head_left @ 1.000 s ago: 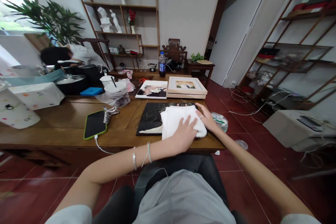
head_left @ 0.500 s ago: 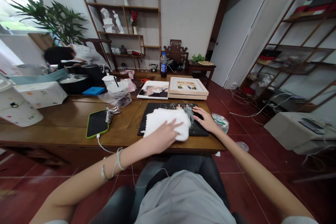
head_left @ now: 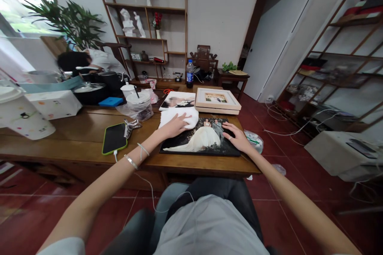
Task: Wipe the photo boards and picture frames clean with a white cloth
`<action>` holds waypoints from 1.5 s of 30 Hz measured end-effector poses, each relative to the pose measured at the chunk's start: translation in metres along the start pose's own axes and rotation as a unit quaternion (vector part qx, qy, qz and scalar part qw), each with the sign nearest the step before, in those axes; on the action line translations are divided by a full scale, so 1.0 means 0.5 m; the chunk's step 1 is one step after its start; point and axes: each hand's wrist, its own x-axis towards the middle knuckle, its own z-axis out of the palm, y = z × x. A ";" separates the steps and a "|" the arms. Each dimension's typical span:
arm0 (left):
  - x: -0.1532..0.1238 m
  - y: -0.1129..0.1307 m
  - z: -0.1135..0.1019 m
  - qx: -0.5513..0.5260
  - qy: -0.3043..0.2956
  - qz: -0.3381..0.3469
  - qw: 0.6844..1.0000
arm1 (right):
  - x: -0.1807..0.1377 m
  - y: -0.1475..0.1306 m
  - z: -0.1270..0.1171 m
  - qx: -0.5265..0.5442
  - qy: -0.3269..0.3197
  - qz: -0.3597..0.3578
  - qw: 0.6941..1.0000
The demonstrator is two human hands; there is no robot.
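A dark photo panel (head_left: 206, 139) lies flat near the table's front edge. It pictures one figure in a wide white gown and another in a grey suit. My left hand (head_left: 175, 125) lies on a folded white cloth (head_left: 191, 117), fingers spread and pressed flat. The cloth covers the panel's far left corner and reaches toward a second photo panel (head_left: 176, 99) behind. At the panel's right side rests my right hand (head_left: 236, 137), with its fingers apart and touching the surface. A light-framed picture (head_left: 218, 101) lies just beyond, on top of another flat piece.
A phone (head_left: 114, 138) with a charging cable lies left of the panel, beside a crumpled silver wrapper (head_left: 131, 126). Further left are a bagged cup (head_left: 139, 103), a blue box (head_left: 110, 101) and a large paper cup (head_left: 28, 115). A bottle (head_left: 190, 73) stands behind. Another person (head_left: 101, 59) leans at the far left.
My left hand has slid the white cloth away from me and to the left, uncovering the gown in the picture. My right hand stays at the panel's right side.
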 end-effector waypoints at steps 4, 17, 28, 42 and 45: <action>-0.055 0.057 -0.014 -0.012 -0.021 0.023 0.999 | 0.000 -0.001 0.000 0.001 0.002 0.003 1.000; -0.216 0.147 -0.064 -0.040 -0.040 0.073 0.996 | 0.000 -0.005 -0.002 -0.001 0.000 0.003 1.000; -0.037 -0.011 -0.009 -0.072 0.014 0.012 0.997 | -0.001 -0.005 -0.003 0.003 0.001 0.005 1.000; -0.095 0.097 -0.004 -0.002 -0.001 0.030 1.000 | 0.000 -0.005 -0.002 0.007 0.003 0.005 1.000; -0.154 0.154 -0.007 0.004 -0.008 0.055 0.998 | 0.000 -0.003 -0.001 0.005 0.003 0.003 1.000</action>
